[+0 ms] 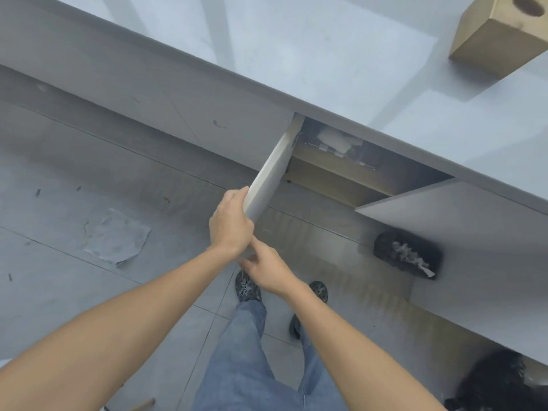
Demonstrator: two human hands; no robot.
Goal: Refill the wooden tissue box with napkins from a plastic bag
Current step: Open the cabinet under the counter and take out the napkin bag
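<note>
The wooden tissue box (498, 34), with a round hole in its top, stands on the grey counter (341, 54) at the far right. Below the counter a cabinet door (271, 173) is swung open, and my left hand (231, 223) grips its free edge. My right hand (267, 268) sits just under the left one, fingers pointing at the door's lower edge; what it touches is hidden. Inside the cabinet, on a wooden shelf, lies a white packet in clear plastic (335, 140), partly in shadow.
A second cabinet door (444, 209) stands open to the right. A black brush-like object (406, 255) lies by it and a dark furry shape (501, 381) fills the lower right. A crumpled sheet (117, 237) lies on the tiled floor. My legs and shoes are below.
</note>
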